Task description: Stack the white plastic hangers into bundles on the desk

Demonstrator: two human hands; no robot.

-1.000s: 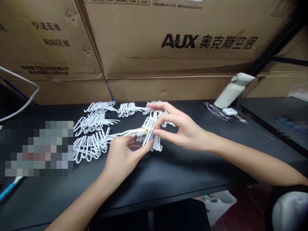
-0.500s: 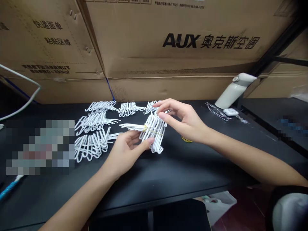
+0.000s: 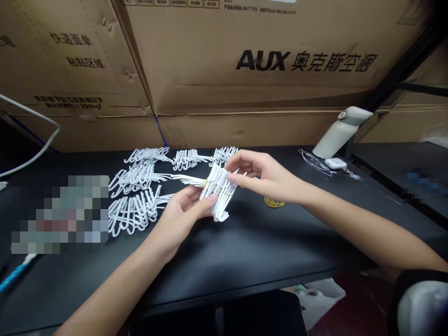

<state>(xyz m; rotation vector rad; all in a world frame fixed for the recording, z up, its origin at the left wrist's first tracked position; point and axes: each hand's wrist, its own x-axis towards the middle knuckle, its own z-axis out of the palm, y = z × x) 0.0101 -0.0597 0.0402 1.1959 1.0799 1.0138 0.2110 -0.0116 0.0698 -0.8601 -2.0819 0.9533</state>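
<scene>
Grasping the bundle from the near left with the left hand, thumb over the near side, fingers curled beneath, probably to steady the white hooks without covering the yellow band around the middle. Bent in a loose pinch at the far right edge with the right hand, perhaps for squaring or guiding the hooks; firm hold or light touch, cannot tell. Situated between both hands, seemingly just above the table. Pointing with the thin straight ends leftward and slightly away, past the left fingertips; with the curled ends toward the near side, right of the left thumb. Running with the long axis roughly crosswise, from beyond the left fingers toward the right fingertips, with the bent parts slanting across it. Laid left of and beyond the left hand, piles of similar hooks, likely grouped for easy reach; just nearer than the right hand, flat on the table, spare bands, probably handy for those fingers.
</scene>
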